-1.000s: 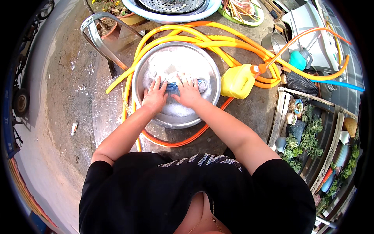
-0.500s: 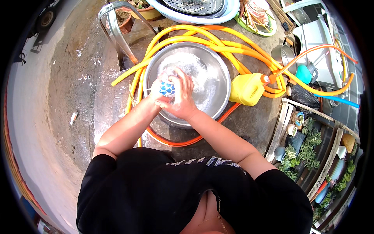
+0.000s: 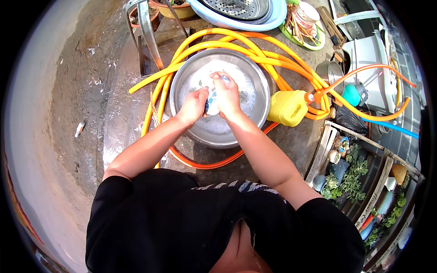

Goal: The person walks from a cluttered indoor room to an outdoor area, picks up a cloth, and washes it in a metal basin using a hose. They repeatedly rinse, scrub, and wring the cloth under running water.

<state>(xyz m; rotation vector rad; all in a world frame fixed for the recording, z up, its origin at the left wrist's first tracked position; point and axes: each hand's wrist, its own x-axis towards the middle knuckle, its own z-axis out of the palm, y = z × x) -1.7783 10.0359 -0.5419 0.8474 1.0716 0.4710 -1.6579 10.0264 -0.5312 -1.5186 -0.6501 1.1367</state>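
A round steel basin (image 3: 266, 98) stands on the ground in front of me, with cloudy, sudsy water (image 3: 246, 98) inside. Over the water both my hands grip a small blue-and-white patterned cloth (image 3: 212, 107), which looks wet and crumpled. My left hand (image 3: 193, 107) is closed on its left side, knuckles up. On the other side my right hand (image 3: 226, 96) has its fingers curled round the cloth, and a bit of blue shows near the fingertips. Much of the cloth is hidden by my fingers.
An orange-yellow hose (image 3: 207, 44) loops around the basin. Right of it stands a yellow jug (image 3: 287, 108). A metal frame (image 3: 146, 34), a blue tub (image 3: 273, 20) and a green basket (image 3: 314, 44) are beyond. Wooden planters (image 3: 321, 152) line the right; a pot (image 3: 331, 72) stands behind.
My hands were cupped together around the bunched cloth; now they are slightly apart, side by side, with the cloth between them. The right hand has moved right and a little farther out.
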